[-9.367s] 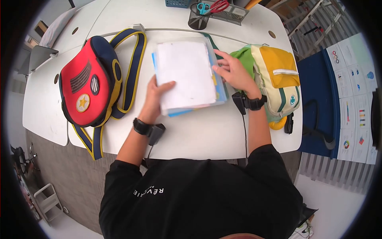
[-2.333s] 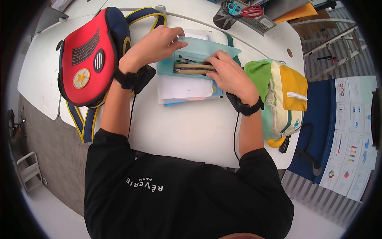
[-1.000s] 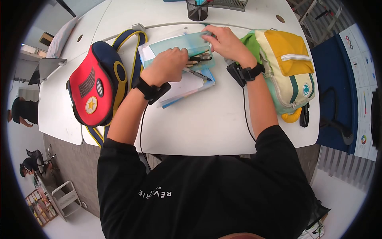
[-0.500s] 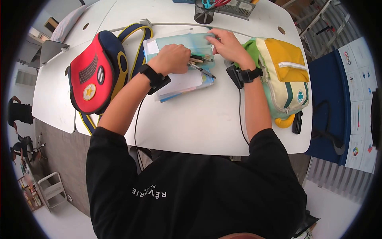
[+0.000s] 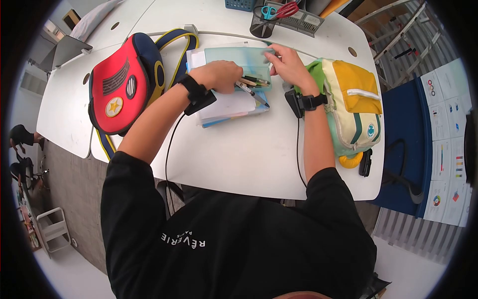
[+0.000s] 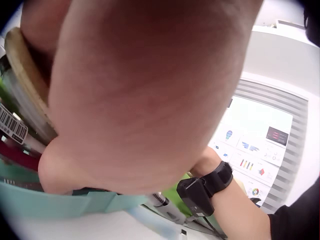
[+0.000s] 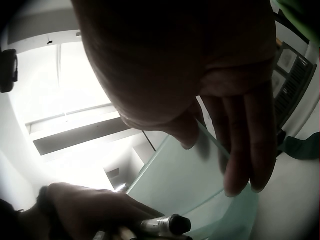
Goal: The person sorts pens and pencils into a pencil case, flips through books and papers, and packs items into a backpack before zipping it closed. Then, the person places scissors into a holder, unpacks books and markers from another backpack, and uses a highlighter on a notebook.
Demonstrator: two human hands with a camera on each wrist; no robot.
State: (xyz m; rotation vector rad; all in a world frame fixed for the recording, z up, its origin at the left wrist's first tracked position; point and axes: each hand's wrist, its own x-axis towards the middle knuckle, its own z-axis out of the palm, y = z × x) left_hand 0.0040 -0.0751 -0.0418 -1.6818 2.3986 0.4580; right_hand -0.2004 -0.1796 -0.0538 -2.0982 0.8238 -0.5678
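Observation:
A translucent teal pencil case (image 5: 234, 56) lies open on top of a stack of papers and folders (image 5: 231, 107). My left hand (image 5: 219, 75) is curled round several pens (image 5: 254, 82) at the case, their ends pointing right; one grey pen (image 5: 259, 98) slants out over the front edge. In the left wrist view the hand (image 6: 145, 95) hides most of its grip, with pens and a wooden stick (image 6: 25, 65) beside it. At the case's right end, my right hand (image 5: 291, 67) pinches the raised lid (image 7: 185, 172) between thumb and fingers.
A red and navy bag (image 5: 119, 82) stands on the left, its strap reaching behind the papers. On the right lies a cream, green and yellow backpack (image 5: 348, 107). A mesh cup with scissors (image 5: 262, 25) and a grey rack (image 5: 303, 22) are at the back.
Earlier both hands were on the papers, without the case; later my left hand was at the lid and my right at the pens. Now they have swapped, nearly unchanged over the last half second.

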